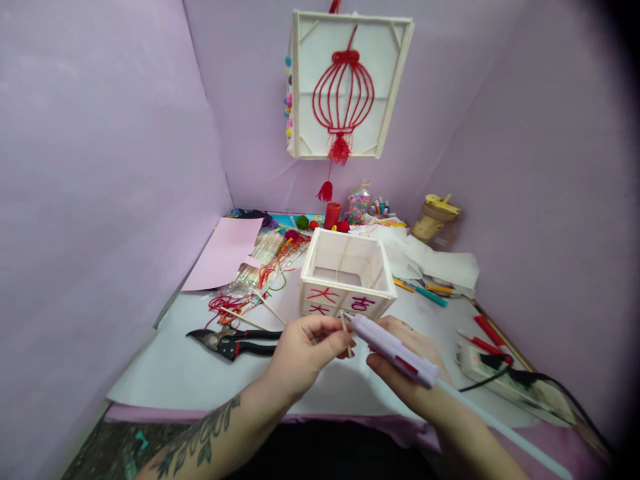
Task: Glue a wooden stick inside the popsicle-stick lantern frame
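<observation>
Left hand [307, 347]: fingers pinched on a short wooden stick [347, 333], which is held near upright, slightly tilted, above the front half of the bench [165, 373]. Right hand [419, 339]: wrapped around a lilac glue gun [393, 350]. Nozzle is pointed at the stick's top end; contact can't be confirmed from this angle. A long pale glue stick [500, 427] is seen sticking out of the gun's rear, toward the bench's front right corner.

Open-topped box [341, 297], wood strips and white panels, is set mid-bench just behind both hands. Red and purple marks are seen on its front wall, lower part blocked by the hands.

Left of the left hand: black-handled shears [233, 343] are laid flat, blades toward the left edge. Loose sticks [270, 307] and tangled red yarn [225, 310] are spread just behind them. Pink sheet [225, 257] is placed along the left edge, toward the back left corner.

Right edge: power strip [515, 383] with black plug and cable, red markers [490, 333] just behind it. Teal pen [431, 297] and crumpled white paper [445, 263] are located right of the box. Yellow-lidded cup [435, 220] is stood near the back right corner. Red cylinder [333, 215] and bag of pompoms [359, 205] are lined up by the back edge. Square lantern [310, 67] is hung above that edge, red tassel [325, 192] below it.
</observation>
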`<state>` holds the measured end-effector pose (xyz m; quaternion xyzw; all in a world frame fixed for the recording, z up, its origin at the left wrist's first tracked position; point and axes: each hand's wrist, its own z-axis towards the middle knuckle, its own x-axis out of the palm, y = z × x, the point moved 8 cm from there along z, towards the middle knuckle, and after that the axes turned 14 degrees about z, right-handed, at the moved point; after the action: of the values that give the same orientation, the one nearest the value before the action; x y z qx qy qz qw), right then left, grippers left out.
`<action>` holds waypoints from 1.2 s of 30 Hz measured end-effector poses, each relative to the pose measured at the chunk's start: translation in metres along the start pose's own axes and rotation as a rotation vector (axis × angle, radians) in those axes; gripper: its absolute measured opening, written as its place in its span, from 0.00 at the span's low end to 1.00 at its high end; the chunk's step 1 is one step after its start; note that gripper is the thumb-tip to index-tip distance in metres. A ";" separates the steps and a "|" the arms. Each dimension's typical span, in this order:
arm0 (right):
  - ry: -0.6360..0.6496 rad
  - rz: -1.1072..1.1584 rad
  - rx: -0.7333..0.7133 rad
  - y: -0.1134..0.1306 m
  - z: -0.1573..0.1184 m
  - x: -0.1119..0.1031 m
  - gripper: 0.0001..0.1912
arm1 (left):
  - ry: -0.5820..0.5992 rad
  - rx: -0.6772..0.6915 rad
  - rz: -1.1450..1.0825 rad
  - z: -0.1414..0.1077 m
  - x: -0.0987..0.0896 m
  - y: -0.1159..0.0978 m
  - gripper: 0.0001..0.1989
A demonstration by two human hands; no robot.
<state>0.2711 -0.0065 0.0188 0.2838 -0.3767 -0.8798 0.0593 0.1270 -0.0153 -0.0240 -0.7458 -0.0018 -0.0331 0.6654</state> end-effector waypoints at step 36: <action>0.015 -0.025 0.018 0.003 0.004 -0.003 0.04 | 0.068 0.102 0.096 -0.004 0.002 -0.005 0.14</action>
<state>0.2707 -0.0052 0.0244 0.2957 -0.3807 -0.8748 0.0484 0.1283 -0.0186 -0.0183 -0.7085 0.0549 -0.0261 0.7031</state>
